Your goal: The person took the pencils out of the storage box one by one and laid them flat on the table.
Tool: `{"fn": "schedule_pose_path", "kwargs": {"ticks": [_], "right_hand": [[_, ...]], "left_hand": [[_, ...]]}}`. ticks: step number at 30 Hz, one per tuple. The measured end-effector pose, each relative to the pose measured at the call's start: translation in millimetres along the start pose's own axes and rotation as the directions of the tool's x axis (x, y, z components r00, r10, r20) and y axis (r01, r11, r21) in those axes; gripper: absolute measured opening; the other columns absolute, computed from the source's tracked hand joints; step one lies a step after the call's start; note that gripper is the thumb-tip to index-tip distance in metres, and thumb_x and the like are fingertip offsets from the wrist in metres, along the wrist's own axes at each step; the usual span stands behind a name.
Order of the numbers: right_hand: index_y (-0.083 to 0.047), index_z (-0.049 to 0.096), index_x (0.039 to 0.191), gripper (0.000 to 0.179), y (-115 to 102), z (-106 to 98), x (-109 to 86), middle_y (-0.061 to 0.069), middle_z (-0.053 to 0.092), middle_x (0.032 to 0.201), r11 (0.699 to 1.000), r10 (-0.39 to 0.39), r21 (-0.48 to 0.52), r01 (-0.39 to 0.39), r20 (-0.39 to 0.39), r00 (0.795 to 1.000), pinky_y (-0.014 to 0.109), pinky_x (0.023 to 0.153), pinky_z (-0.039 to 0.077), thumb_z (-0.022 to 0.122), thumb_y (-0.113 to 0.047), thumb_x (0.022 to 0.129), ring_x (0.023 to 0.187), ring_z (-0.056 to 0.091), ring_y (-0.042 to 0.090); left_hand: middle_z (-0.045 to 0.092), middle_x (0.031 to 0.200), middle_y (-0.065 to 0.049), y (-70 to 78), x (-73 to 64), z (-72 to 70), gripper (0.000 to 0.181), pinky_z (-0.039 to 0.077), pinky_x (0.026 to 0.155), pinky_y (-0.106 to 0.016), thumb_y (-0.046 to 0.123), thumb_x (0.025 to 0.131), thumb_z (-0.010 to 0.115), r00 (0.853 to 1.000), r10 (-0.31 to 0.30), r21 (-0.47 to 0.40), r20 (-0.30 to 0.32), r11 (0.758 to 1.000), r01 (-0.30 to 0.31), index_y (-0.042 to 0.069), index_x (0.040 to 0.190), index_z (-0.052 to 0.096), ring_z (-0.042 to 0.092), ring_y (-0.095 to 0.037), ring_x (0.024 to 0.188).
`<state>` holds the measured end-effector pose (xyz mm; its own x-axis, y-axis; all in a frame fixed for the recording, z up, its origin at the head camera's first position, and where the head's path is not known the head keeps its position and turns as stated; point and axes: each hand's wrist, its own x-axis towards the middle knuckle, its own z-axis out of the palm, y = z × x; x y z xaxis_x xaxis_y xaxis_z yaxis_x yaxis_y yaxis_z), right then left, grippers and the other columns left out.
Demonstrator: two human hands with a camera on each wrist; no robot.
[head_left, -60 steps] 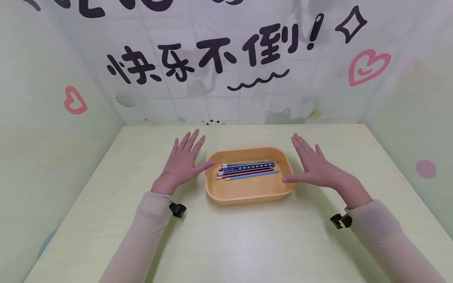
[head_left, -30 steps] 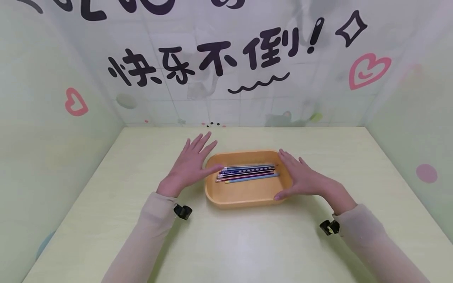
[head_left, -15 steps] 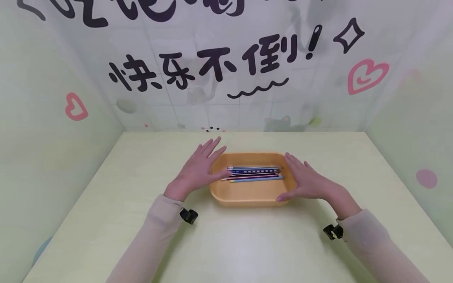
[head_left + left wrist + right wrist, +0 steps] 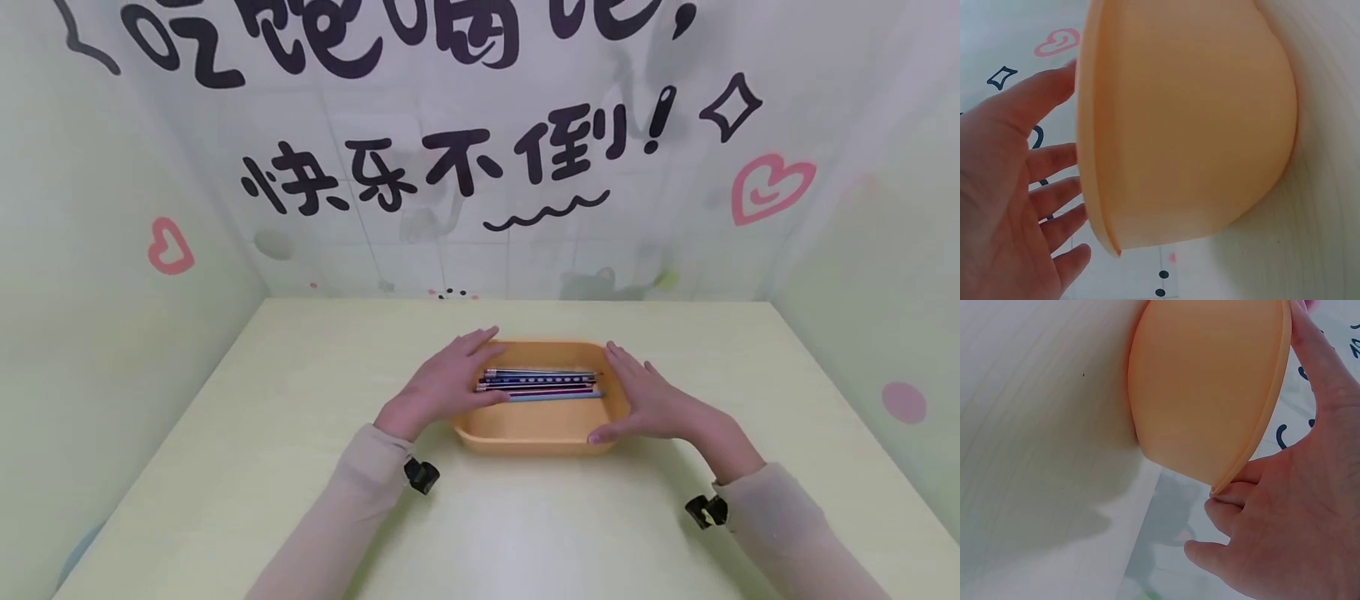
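Note:
An orange plastic basket (image 4: 535,446) with rounded corners stands on the table. In it lies a row of several pencils (image 4: 551,380), blue, dark and striped, some with erasers. My right hand (image 4: 656,396) grips the basket's right end, thumb on the near rim and fingers at the far corner; the right wrist view shows fingertips bent over the rim there. At the left end my left hand (image 4: 442,385) is spread, with thumb and fingers reaching over the rim. From the left wrist, the fingers (image 4: 1054,162) of that hand extend behind the rim, partly hidden by the basket wall.
The pale wooden table (image 4: 517,533) reaches to a back wall (image 4: 420,250) printed with black characters and a pink heart. Side walls close off the left and right. Small black cameras (image 4: 422,477) sit at both wrists.
The right hand came in onto the basket's right end, and the basket straightened and shifted slightly right. My left hand moved right and over the left rim. The head view tilted up.

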<state>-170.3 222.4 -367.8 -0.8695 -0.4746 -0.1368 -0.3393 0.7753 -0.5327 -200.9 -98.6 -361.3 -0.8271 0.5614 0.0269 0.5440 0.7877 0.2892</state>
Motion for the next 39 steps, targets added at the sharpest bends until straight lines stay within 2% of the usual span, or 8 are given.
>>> {"fn": "schedule_pose_path", "kwargs": {"ticks": [11,18,23,26,29,33,39], "right_hand": [[0.009,0.006,0.155,0.134,-5,1,-4.4,0.029,0.005,0.164,1.000,-0.005,-0.013,0.005,-0.016,1.000,0.069,0.118,0.004,0.082,-0.059,0.069,0.151,0.006,0.048],[0.012,0.013,0.153,0.131,-12,-2,-6.9,0.031,0.014,0.162,0.996,-0.021,-0.084,0.020,-0.012,1.000,0.068,0.118,0.011,0.081,-0.062,0.069,0.149,0.016,0.050],[0.012,0.013,0.153,0.129,-16,-5,-4.8,0.032,0.014,0.161,0.998,-0.009,-0.068,0.010,0.003,1.000,0.066,0.119,0.013,0.081,-0.059,0.070,0.149,0.016,0.051],[0.012,0.013,0.153,0.129,-17,-4,-3.8,0.032,0.013,0.162,0.999,-0.005,-0.054,0.005,0.008,1.000,0.065,0.120,0.014,0.082,-0.058,0.070,0.149,0.015,0.051],[0.012,0.013,0.154,0.129,-17,-3,-3.3,0.031,0.013,0.162,0.999,-0.003,-0.047,0.004,0.010,1.000,0.064,0.120,0.014,0.082,-0.057,0.070,0.149,0.015,0.051],[0.011,0.013,0.154,0.128,-17,-4,-4.0,0.031,0.012,0.162,0.999,0.007,-0.049,-0.007,0.010,1.000,0.064,0.120,0.014,0.083,-0.057,0.070,0.150,0.015,0.050],[0.011,0.013,0.154,0.127,-18,-5,-5.7,0.030,0.012,0.163,0.999,0.006,-0.039,-0.006,0.007,1.000,0.065,0.120,0.014,0.083,-0.054,0.071,0.150,0.014,0.050]], "left_hand": [[0.044,0.155,-0.003,14.3,9.1,10.4,0.064,0.042,0.112,-0.046,0.046,0.088,0.072,0.997,-0.001,-0.029,0.073,1.000,0.003,0.019,0.143,0.054,0.040,-0.026,0.145],[0.058,0.142,-0.003,21.7,12.6,15.5,0.053,0.047,0.107,-0.042,0.041,0.088,0.073,0.994,0.006,-0.021,0.109,1.000,-0.004,0.020,0.135,0.062,0.055,-0.024,0.129],[0.064,0.132,-0.002,23.0,13.7,16.2,0.045,0.048,0.104,-0.039,0.039,0.089,0.072,0.991,0.039,-0.030,0.125,0.999,-0.035,0.018,0.129,0.066,0.060,-0.022,0.121],[0.068,0.124,0.001,22.3,14.9,18.1,0.041,0.051,0.097,-0.035,0.037,0.089,0.073,0.991,0.050,-0.051,0.127,0.998,-0.044,0.017,0.125,0.068,0.062,-0.017,0.110],[0.071,0.112,0.001,22.3,17.5,20.1,0.037,0.051,0.086,-0.029,0.034,0.088,0.075,0.990,0.048,-0.091,0.131,0.995,-0.036,0.016,0.120,0.070,0.060,-0.013,0.095],[0.067,0.093,0.002,23.6,22.9,23.3,0.027,0.044,0.072,-0.023,0.030,0.087,0.077,0.988,0.034,-0.127,0.151,0.992,-0.015,0.015,0.108,0.072,0.053,-0.010,0.080],[0.064,0.089,0.004,26.7,26.1,27.3,0.018,0.044,0.072,-0.024,0.026,0.086,0.077,0.980,-0.071,-0.094,0.184,0.992,0.089,0.015,0.099,0.071,0.053,-0.011,0.080]]}}
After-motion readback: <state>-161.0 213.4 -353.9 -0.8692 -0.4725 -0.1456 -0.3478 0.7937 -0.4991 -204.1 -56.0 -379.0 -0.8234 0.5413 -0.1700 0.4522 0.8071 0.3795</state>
